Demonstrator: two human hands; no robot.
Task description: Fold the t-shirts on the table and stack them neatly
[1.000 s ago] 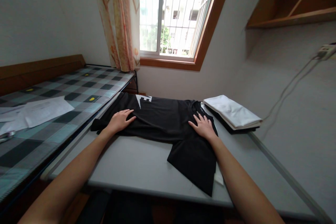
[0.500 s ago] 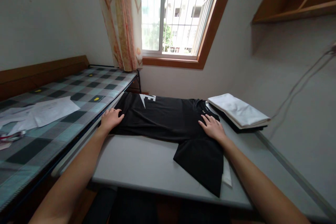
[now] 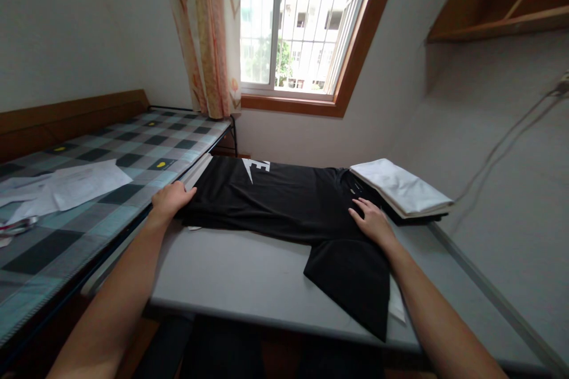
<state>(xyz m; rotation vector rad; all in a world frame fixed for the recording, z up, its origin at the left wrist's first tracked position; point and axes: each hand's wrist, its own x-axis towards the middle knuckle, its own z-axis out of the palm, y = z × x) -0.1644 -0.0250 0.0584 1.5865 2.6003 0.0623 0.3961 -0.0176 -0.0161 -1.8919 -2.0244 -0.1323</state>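
A black T-shirt point(image 3: 284, 201) with white lettering lies spread across the white table, its collar on the right. One sleeve point(image 3: 351, 284) points toward me over the tabletop. My left hand point(image 3: 171, 198) is at the shirt's hem end, by the table's left edge; its thumb points to the cloth, and the other fingers are mostly hidden. With fingers spread flat, my right hand point(image 3: 372, 222) rests on the shirt just below the collar. White material point(image 3: 397, 303) shows from under the sleeve, and a pale strip point(image 3: 195, 173) shows beyond the hem.
A stack of folded cloth with white on top point(image 3: 400, 186) sits at the table's far right, by the wall. Left of the white table point(image 3: 235, 272) is a bed point(image 3: 106, 201) with a checked cover and papers point(image 3: 84, 183). A wooden shelf point(image 3: 498, 26) juts out upper right.
The shirt has shifted slightly right, and more of the pale strip shows at its hem end. My left hand has moved left, mostly off the cloth; my right hand has moved a little right.
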